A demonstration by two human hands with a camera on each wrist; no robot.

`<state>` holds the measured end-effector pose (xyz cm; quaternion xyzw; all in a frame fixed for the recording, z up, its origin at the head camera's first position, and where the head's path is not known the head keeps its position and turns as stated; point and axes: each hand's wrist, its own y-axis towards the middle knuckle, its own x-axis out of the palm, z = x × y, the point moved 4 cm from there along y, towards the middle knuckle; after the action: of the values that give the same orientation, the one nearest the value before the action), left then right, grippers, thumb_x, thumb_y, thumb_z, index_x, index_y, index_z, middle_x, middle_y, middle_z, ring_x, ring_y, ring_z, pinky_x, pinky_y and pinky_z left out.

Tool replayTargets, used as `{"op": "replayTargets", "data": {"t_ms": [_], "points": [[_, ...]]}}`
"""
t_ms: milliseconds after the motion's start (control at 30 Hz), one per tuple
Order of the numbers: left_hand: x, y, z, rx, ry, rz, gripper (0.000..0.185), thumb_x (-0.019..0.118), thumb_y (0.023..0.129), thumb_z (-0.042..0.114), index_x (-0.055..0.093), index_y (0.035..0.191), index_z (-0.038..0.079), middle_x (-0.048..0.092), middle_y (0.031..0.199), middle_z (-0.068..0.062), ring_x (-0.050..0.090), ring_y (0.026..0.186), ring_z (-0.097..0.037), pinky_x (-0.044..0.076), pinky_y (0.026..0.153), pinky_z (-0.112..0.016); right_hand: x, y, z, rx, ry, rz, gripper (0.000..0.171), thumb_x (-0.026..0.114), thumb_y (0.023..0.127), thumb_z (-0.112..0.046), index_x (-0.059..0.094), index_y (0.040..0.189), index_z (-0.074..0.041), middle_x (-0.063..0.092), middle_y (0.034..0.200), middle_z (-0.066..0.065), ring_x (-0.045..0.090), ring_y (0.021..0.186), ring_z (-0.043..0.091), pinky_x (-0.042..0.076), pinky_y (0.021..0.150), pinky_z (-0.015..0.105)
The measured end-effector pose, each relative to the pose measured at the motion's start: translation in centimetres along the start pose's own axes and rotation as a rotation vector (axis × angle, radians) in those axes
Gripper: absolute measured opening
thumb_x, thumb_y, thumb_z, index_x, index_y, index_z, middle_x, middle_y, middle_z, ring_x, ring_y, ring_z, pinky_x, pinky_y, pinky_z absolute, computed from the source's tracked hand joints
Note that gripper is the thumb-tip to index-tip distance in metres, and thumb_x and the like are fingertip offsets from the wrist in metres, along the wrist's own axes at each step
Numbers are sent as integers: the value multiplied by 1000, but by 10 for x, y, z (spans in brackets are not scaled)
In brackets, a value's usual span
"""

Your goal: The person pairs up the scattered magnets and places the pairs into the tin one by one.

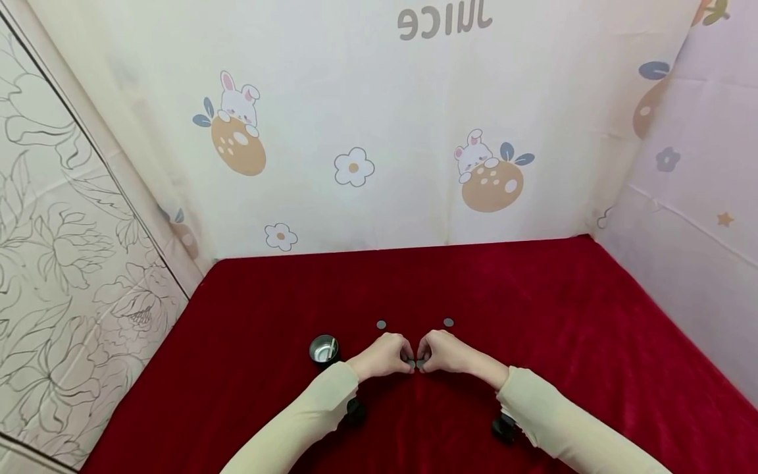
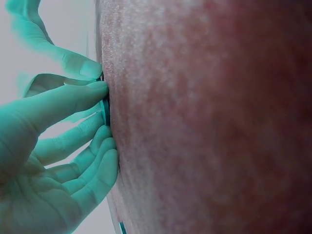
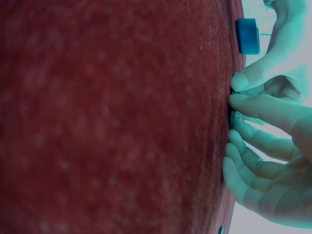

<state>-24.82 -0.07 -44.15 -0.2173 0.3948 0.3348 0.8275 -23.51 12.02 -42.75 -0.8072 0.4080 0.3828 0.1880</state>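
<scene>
Left disc point(image 1: 411, 363) and right disc point(image 1: 420, 363): small, grey, thin, round-edged; at the cloth surface near the middle of the work area, just beside each other. Whether their rims touch, cannot tell. Material not certain.

Left hand point(image 1: 386, 355): narrow grip, thumb and fingers pinching the left disc. Right hand point(image 1: 445, 351): mirrors it, narrow pinch on the right disc. Fingertips of the two hands nearly meet.

Behind the hands, two more flat grey discs: one beyond the left hand point(image 1: 381, 324), one beyond the right point(image 1: 449, 322), well apart from each other.

Bowl point(image 1: 324, 349), left of the left hand: round, dark outside, shiny metallic inside, with a pale thin stick point(image 1: 331, 347) leaning in it.

Cloth point(image 1: 266, 296): deep red, short velvety pile. Sleeves point(image 1: 314, 401) pale, soft-looking fabric; black blocky wrist units below them.

Curtain point(image 1: 403, 99): off-white fabric, printed with rabbits on orange fruit and rounded flowers. Legible print: "Juice", grey, mirrored, at the top edge. Left panel point(image 1: 59, 217): pale, line-drawn flowers.
</scene>
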Motion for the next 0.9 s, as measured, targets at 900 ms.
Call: {"op": "replayTargets", "data": {"t_ms": [900], "points": [[-28,-35,-4,88,-75,45,36,60,85,27,54,114,7,58,99,-2,55,90,-12,46,77,-22,3,-5,-2,-7,65,8,22,67,73,-2,63,94,4,60,87,8,57,75,19,47,63,21]]}}
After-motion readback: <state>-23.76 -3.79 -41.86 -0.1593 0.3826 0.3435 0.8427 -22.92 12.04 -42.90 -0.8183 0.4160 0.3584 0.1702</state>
